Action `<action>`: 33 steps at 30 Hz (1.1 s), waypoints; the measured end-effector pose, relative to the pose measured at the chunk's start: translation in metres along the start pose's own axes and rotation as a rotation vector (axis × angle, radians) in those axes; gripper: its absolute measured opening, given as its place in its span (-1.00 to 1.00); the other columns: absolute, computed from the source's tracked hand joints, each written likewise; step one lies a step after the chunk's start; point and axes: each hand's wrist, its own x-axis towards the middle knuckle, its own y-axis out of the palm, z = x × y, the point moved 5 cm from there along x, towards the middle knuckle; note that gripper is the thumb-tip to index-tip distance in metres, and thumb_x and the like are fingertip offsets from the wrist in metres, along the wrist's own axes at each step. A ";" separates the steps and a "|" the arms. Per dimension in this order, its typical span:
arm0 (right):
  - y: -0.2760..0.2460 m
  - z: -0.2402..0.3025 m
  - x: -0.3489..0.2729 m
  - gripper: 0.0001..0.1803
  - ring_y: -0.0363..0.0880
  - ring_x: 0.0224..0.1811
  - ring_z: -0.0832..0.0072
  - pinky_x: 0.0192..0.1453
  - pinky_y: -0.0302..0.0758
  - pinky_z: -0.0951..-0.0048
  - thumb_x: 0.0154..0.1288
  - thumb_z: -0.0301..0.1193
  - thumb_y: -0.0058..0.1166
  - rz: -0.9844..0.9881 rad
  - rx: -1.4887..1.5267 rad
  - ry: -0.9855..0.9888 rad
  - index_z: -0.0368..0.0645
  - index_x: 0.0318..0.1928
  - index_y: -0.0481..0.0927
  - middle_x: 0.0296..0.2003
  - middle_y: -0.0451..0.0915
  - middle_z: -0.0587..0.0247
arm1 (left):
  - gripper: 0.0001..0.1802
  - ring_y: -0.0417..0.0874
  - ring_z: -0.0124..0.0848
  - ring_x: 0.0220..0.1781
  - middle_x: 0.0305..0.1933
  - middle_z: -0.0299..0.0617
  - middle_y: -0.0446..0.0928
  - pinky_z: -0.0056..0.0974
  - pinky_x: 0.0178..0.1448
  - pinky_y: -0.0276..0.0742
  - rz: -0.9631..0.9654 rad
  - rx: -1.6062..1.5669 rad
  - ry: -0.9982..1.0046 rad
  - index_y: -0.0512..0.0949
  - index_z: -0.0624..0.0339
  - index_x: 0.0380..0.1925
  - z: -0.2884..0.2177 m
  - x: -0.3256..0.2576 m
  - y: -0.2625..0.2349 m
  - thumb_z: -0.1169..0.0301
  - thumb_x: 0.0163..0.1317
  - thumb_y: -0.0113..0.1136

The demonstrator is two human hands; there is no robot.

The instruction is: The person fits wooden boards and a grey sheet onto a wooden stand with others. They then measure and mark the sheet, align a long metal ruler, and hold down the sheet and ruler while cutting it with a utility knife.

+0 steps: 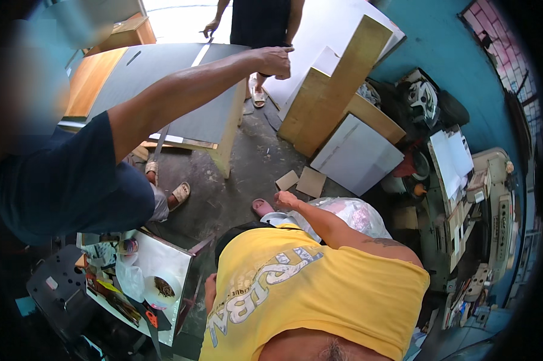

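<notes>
The yellow shirt (319, 295) hides most of the left hand (210, 293); picture's left is blurred.

Bright daylight pours in from the doorway at top, glaring white. Fisheye edges curve into black, and the upper left is blurred.

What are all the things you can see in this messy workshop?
flat grey tabletop: one, grey, upper left
tall plywood panels: two, tan, leaning at top centre
flat white board: one, white, on the floor
small cardboard squares: two, brown, on the floor
clear plastic bag: one, centre
roll of tape: one, whitish, lower left
other people: three, in navy, yellow and black
own hands: none in view
</notes>
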 end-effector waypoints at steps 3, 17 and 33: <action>-0.004 -0.009 -0.010 -0.70 0.54 -0.18 0.16 -0.08 0.46 0.26 -0.07 -0.38 -0.03 -0.043 0.009 0.045 -0.06 -0.24 0.59 -0.27 0.58 0.08 | -0.61 0.58 -0.25 -0.13 -0.20 -0.06 0.57 -0.25 -0.05 0.45 0.024 0.022 0.017 0.53 0.20 -0.20 -0.005 0.007 -0.003 0.24 -0.03 0.22; -0.087 -0.110 -0.030 -0.71 0.59 -0.30 0.28 -0.17 0.49 0.39 -0.12 -0.40 -0.02 -0.362 0.171 0.197 -0.13 -0.31 0.61 -0.39 0.61 0.10 | -0.57 0.56 -0.23 -0.05 -0.14 -0.05 0.54 -0.22 0.02 0.44 0.088 0.175 0.145 0.49 0.22 -0.14 -0.053 0.051 -0.021 0.27 -0.05 0.25; -0.343 -0.101 0.096 -0.02 0.22 0.11 0.24 0.18 0.19 0.30 -0.15 -0.14 0.32 -0.844 0.548 -0.173 -0.29 0.21 0.07 0.06 0.22 -0.05 | -0.61 0.56 -0.17 -0.10 -0.16 -0.02 0.55 -0.21 -0.03 0.46 -0.081 0.045 0.076 0.49 0.21 -0.14 -0.257 0.098 0.020 0.36 -0.03 0.18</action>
